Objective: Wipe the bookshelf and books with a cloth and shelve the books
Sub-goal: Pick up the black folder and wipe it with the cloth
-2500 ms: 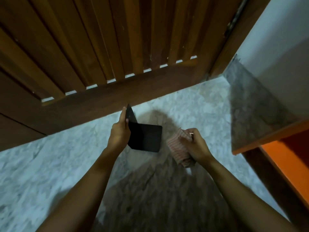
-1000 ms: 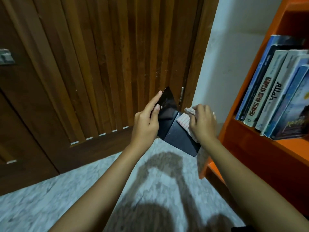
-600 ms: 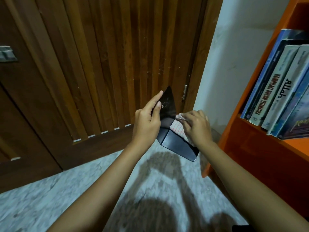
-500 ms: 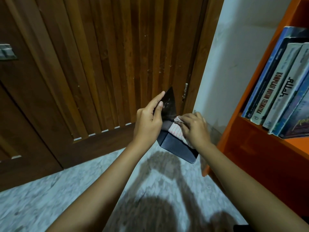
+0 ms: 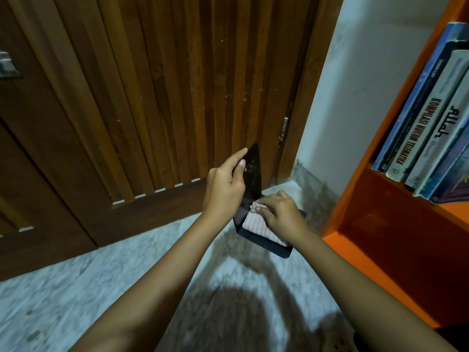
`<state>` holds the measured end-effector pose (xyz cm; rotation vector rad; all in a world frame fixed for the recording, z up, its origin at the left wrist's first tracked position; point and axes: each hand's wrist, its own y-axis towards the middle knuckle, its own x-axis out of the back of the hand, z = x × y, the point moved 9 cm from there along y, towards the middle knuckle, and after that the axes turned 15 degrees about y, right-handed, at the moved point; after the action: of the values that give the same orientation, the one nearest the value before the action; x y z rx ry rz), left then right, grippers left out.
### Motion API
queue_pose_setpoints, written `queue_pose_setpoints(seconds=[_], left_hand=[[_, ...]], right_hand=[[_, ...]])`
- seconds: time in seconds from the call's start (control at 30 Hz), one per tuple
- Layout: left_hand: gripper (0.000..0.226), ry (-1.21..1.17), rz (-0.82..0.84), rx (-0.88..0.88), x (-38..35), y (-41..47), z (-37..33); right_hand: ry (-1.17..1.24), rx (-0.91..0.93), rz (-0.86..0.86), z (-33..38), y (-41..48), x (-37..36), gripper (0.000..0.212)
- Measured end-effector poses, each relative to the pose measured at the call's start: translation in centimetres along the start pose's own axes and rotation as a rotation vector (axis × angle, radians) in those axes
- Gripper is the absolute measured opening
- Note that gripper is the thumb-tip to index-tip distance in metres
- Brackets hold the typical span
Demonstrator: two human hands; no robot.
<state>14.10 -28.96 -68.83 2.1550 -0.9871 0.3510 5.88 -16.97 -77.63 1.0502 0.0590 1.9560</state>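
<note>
1. The left hand (image 5: 223, 189) has a firm grip on the black book (image 5: 253, 174). It is held open in the air just left of the orange bookshelf (image 5: 380, 224), one cover standing up and the other lying flat.
2. That hand's index finger stretches straight up along the edge of the upright cover, and its other fingers wrap round the cover lower down, near the fold.
3. The right hand (image 5: 279, 212) curls over a bunched pink-and-white striped cloth (image 5: 256, 223) and presses it onto the inside of the flat cover, close to the fold.
4. The cloth hides much of that cover, leaving a dark strip bare along the near edge.
5. On the bookshelf, a row of books (image 5: 426, 138) leans spines out, above and to the right of the hands and well apart from the black book.
6. Left of the bookshelf comes a pale wall (image 5: 355, 97), then a slatted wooden door (image 5: 177, 97) behind the raised cover. A marbled floor (image 5: 76, 288) lies below the arms.
</note>
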Motion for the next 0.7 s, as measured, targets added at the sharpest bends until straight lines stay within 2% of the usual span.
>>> queue_pose_setpoints(seconds=[0.27,0.47,0.7], left_hand=[[0.030,-0.045,0.001,0.037,-0.6,-0.5,1.7],[0.030,-0.048,-0.002,0.047,-1.0,-0.8,2.5],[0.030,-0.100,-0.016,0.089,-1.7,-1.1,3.5]], right_hand=[[0.056,-0.029,0.108,-1.0,-1.4,-3.1,0.017],[0.131,-0.046,0.118,-1.0,-2.4,-4.3,0.018],[0.122,0.008,0.207,-0.2,-3.5,-6.3,0.020]])
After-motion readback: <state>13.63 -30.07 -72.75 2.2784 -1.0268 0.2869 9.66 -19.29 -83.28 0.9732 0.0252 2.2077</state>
